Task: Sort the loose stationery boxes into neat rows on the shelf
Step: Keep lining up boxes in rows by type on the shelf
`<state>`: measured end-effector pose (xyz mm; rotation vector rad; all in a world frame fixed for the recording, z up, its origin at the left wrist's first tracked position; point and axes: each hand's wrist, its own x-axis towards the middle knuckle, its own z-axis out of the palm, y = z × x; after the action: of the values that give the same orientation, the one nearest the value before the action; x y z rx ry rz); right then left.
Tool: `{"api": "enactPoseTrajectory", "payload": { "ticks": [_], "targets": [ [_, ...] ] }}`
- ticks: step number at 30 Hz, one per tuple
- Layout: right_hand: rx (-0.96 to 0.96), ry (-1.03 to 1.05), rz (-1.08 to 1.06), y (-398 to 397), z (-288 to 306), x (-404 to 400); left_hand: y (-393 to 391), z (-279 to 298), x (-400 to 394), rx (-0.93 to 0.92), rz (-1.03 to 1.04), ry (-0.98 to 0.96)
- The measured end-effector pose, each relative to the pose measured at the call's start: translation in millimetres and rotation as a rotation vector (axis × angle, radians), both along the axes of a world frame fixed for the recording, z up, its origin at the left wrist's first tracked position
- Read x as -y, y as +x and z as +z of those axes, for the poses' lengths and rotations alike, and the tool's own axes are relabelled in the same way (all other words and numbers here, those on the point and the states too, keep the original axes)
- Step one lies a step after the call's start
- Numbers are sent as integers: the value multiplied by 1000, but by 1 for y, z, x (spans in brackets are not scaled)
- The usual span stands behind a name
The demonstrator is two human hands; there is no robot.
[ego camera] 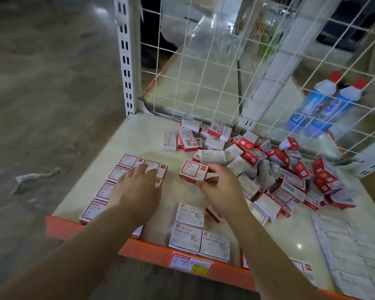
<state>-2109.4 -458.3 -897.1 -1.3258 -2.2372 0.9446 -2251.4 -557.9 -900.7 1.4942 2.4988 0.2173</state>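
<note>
Head-worn wide view looks forward and down, close over the shelf (pixel 139 135)

We see red-and-white boxes (pixel 290 169), plain white boxes (pixel 189 226), a cream shelf (pixel 143 135) edged in orange, a white wire grid (pixel 204 68), and two blue bottles (pixel 320 107) capped red.

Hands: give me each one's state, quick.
Left hand: open, fingers flat on the sorted boxes.
Right hand: holding a red-framed box.
</note>
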Motion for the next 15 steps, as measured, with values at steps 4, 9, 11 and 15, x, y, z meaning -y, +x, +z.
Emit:
{"api": "enactPoseTrajectory", "payload": {
  "ticks": [4,9,11,15],
  "targets": [
    [-15,-47,-6,-21,-1,-9,-16,-3,-3,16,19,-22],
    [-55,-130,1,-48,-4,-16,-27,-7,-9,71,24,9],
    [-61,-127,9,-58,-7,-19,-30,-8,-11,79,32,31],
    [-49,-114,23,-80,-13,-22,-35,-11,-15,89,29,57]
  ]
}}
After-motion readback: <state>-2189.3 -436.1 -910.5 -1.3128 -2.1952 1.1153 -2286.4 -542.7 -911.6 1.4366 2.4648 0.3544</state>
